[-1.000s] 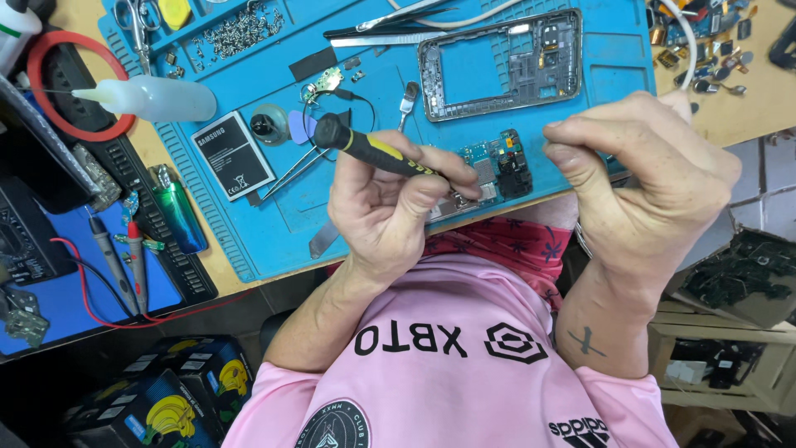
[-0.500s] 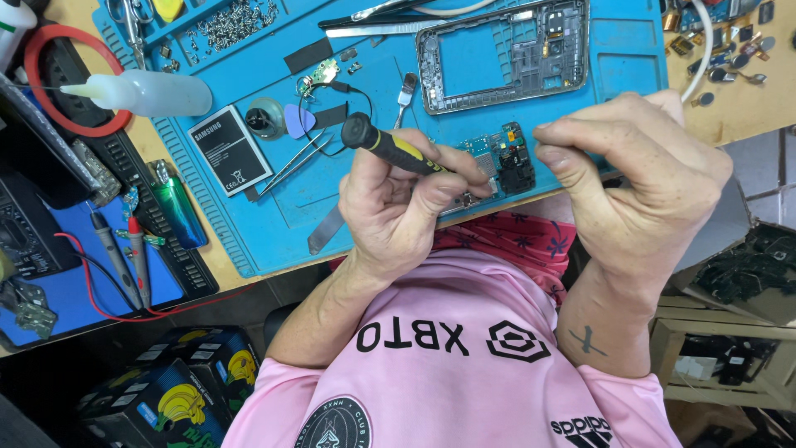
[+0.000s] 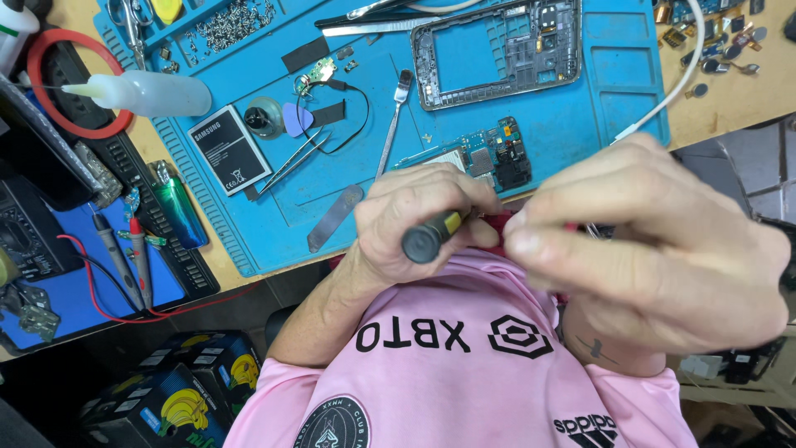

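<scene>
Blue work mat (image 3: 249, 224) on desk (image 3: 705, 116), phone parts spread over it. Left hand (image 3: 414, 220) clenched round black-yellow screwdriver (image 3: 431, 236), butt end toward camera, tip hidden behind fingers. Right hand (image 3: 655, 241) pinched shut just beside it, close to lens; what it grips can't be told. Both held up near chest, above mat edge. Circuit board (image 3: 489, 153) lies just beyond left knuckles, phone frame (image 3: 497, 50) further back. Risk, as judged: small part slips from pinch, drops off desk edge into lap or floor; loose screws (image 3: 232, 25) nearby could also scatter.

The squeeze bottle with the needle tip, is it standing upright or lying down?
Lying down: the squeeze bottle rests on its side at the blue mat's left edge, tip pointing left.
</scene>
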